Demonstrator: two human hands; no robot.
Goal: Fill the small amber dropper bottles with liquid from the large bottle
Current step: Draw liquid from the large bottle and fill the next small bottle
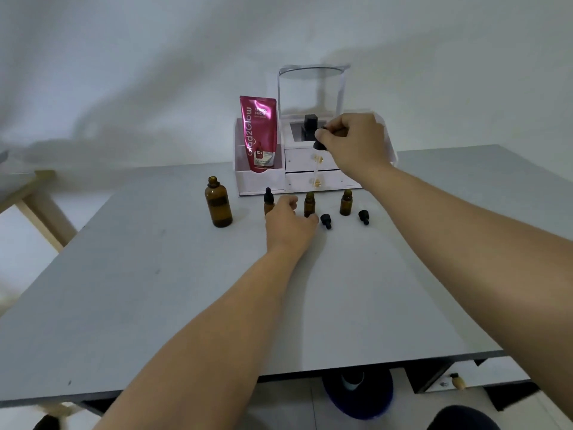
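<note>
A grey tabletop [173,274] runs up to a plain white wall, with a white organizer box [310,178] standing at its far edge in the upper centre of the frame. The box's clear lid [310,88] is raised, and a pink pouch [259,133] stands upright in its left compartment.

Left of centre the large amber bottle [218,203] stands upright with no cap on. To its right is a row of three small bottles. The capped small bottle [268,201] wears a black dropper top and is partly hidden behind the left hand [290,220]. The middle small bottle [309,204] is uncapped, and the left hand's grip is curled round its base. The right small bottle [346,202] is uncapped and stands apart. Two loose black caps [326,220] lie on the tabletop, one just right of the left hand and the other near the right small bottle.

The right hand [353,141] is raised in front of the box, its grip pinched on the black top of a dropper [319,144]. The dropper's glass tube hangs down above the middle small bottle without touching it.
</note>
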